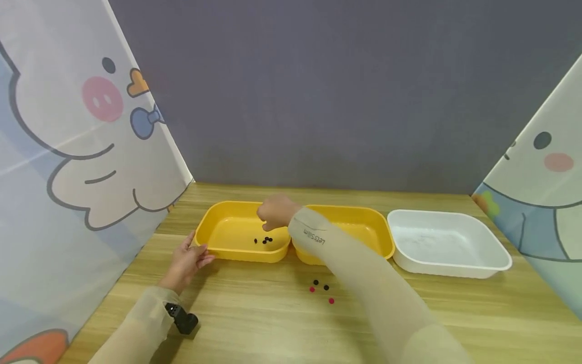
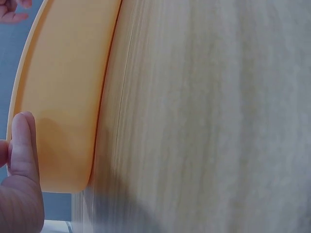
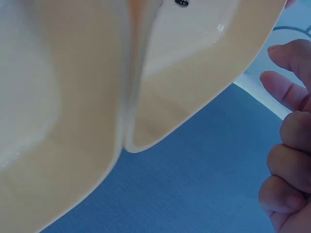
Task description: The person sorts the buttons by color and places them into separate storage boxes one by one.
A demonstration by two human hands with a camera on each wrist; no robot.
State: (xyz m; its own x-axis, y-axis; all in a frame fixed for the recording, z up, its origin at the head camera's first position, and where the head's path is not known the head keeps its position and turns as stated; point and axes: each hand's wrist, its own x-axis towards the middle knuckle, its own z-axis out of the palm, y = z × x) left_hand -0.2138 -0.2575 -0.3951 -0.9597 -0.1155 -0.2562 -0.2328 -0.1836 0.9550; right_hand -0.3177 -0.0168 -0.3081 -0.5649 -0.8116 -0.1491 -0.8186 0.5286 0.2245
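With its thumb and fingers at the front left corner, my left hand [image 1: 185,259] grips the left yellow tray [image 1: 247,256]. The left wrist view shows a finger [image 2: 23,145] lying along the tray's outer wall. Several small black bead-like pieces [image 1: 265,241] lie on this tray's floor, towards the right. Above the tray's right part hovers my right hand [image 1: 276,211]. In the right wrist view, its thumb and index finger [image 3: 284,90] are apart with nothing between them, and the other fingers are curled in.
Right beside it stands a second yellow tray [image 1: 370,217], partly behind my right sleeve. A white tray [image 1: 454,269] is farther right. In front of the trays, two black pieces [image 1: 316,282] and two red pieces [image 1: 331,301] lie on the wooden table [image 1: 254,318]. Printed cloth panels flank both sides.
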